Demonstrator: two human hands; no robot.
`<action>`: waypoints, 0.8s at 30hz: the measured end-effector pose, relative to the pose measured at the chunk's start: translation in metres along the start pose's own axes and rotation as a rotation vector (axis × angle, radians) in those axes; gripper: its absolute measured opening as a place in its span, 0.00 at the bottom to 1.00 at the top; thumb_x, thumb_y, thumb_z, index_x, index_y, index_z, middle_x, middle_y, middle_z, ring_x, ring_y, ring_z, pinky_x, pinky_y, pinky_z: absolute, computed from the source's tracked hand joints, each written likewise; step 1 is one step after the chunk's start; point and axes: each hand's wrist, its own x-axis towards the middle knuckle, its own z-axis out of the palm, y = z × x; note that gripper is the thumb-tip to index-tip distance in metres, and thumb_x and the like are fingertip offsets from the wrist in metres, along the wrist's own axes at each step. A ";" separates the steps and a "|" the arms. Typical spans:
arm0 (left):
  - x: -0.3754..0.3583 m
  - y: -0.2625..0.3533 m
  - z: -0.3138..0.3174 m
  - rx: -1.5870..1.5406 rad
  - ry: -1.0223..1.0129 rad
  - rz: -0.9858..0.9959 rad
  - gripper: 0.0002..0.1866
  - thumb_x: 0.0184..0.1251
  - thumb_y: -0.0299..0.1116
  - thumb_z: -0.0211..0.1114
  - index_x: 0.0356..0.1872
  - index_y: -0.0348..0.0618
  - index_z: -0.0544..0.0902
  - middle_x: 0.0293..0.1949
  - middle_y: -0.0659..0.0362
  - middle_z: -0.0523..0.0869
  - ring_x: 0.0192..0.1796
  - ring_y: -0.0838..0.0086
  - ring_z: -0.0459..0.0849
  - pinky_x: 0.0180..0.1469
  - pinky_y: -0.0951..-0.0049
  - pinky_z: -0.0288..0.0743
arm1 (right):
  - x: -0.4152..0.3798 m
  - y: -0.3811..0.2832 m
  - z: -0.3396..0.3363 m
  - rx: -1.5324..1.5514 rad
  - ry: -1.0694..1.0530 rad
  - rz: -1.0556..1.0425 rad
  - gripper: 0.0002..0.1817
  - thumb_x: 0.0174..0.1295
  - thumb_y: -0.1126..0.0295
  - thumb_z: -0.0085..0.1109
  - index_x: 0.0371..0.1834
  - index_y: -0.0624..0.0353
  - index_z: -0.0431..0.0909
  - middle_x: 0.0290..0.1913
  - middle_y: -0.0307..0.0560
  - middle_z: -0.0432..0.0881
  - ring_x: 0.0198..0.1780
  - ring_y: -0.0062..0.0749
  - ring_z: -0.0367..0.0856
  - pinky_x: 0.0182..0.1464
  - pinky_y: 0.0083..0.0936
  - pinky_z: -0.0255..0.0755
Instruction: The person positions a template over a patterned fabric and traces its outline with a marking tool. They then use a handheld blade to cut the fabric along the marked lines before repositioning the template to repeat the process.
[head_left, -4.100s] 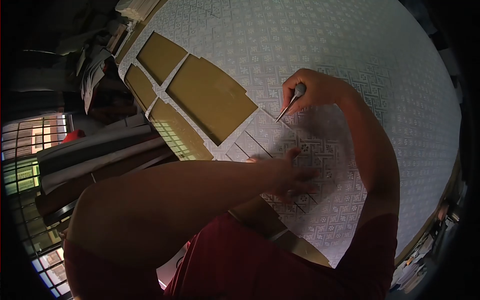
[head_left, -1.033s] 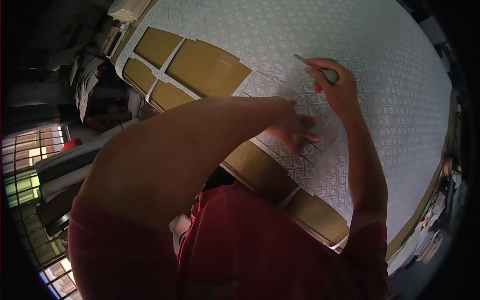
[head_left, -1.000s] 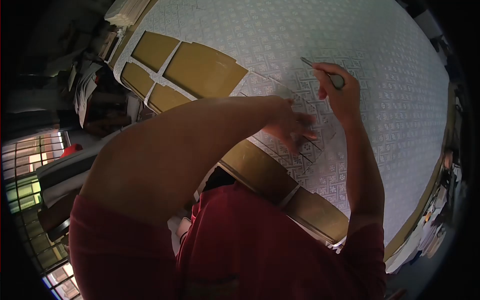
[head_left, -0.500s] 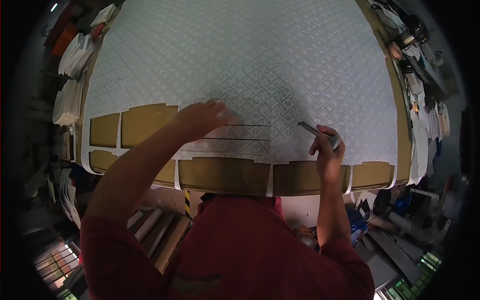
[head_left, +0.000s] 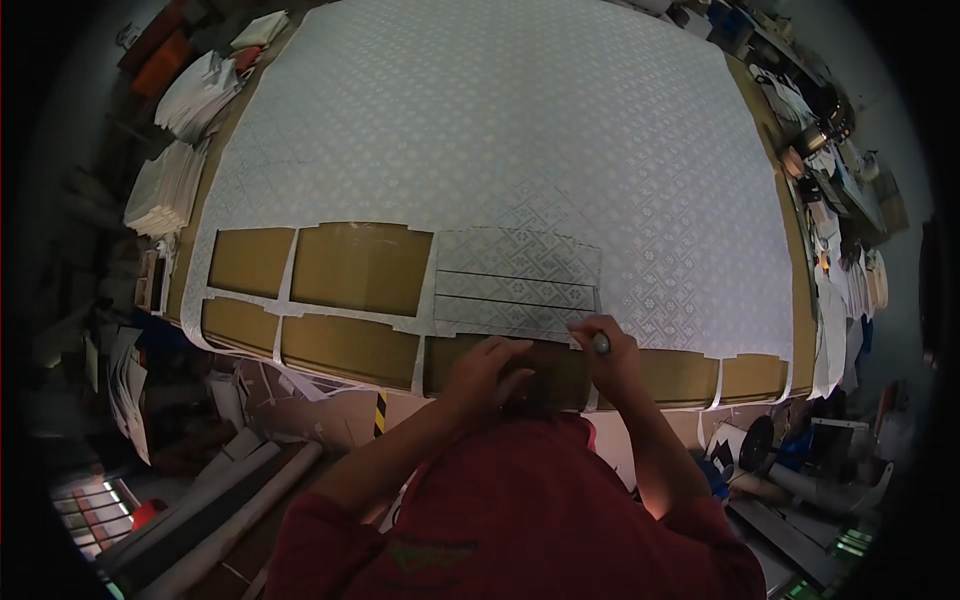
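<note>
A wide sheet of pale patterned fabric (head_left: 520, 130) covers the table, with several pieces cut out along its near side. On it lies what looks like a see-through template (head_left: 515, 262), crossed by two dark lines. My right hand (head_left: 612, 362) grips a grey-handled utility knife (head_left: 601, 343) at the template's near right corner; the blade cannot be made out. By the template's near edge, my left hand (head_left: 488, 372) hovers over or rests on the brown tabletop, its thumb and fingers apart and holding nothing visible.
The brown tabletop (head_left: 365, 268) shows through cut-outs separated by thin fabric strips. Stacks of white sheets (head_left: 165, 190) stand at the left. Long rolls (head_left: 210, 510) lie below left, and a black fan (head_left: 758, 442) stands below right. Papers and tools crowd the right side.
My left hand has come off the template toward the near table edge. My right hand has brought the knife left and nearer, to the template's corner. The view has shifted.
</note>
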 end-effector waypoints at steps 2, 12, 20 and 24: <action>0.000 -0.012 -0.009 0.074 0.198 0.016 0.29 0.64 0.34 0.78 0.66 0.45 0.80 0.52 0.48 0.87 0.54 0.51 0.87 0.54 0.57 0.82 | 0.013 -0.004 0.017 -0.229 0.023 -0.265 0.16 0.70 0.72 0.67 0.58 0.59 0.77 0.55 0.56 0.90 0.49 0.52 0.91 0.50 0.42 0.86; 0.002 -0.036 -0.057 0.047 0.285 -0.335 0.39 0.64 0.40 0.79 0.73 0.38 0.73 0.62 0.40 0.83 0.65 0.47 0.81 0.68 0.54 0.75 | 0.044 0.042 0.005 -0.593 0.267 -0.333 0.18 0.66 0.72 0.67 0.58 0.57 0.75 0.62 0.57 0.85 0.61 0.64 0.82 0.75 0.60 0.66; 0.038 -0.037 -0.076 0.048 0.169 -0.565 0.40 0.64 0.46 0.80 0.71 0.34 0.74 0.58 0.37 0.86 0.60 0.50 0.87 0.63 0.55 0.80 | 0.018 0.125 -0.091 -0.684 0.620 -0.090 0.18 0.70 0.72 0.64 0.61 0.58 0.74 0.60 0.56 0.86 0.59 0.64 0.83 0.73 0.59 0.67; 0.053 -0.043 -0.086 0.043 0.124 -0.640 0.40 0.64 0.48 0.80 0.70 0.34 0.75 0.54 0.40 0.88 0.54 0.57 0.88 0.58 0.59 0.82 | 0.001 0.134 -0.109 -0.688 0.696 -0.019 0.17 0.69 0.73 0.64 0.59 0.60 0.74 0.62 0.58 0.86 0.60 0.63 0.82 0.73 0.57 0.67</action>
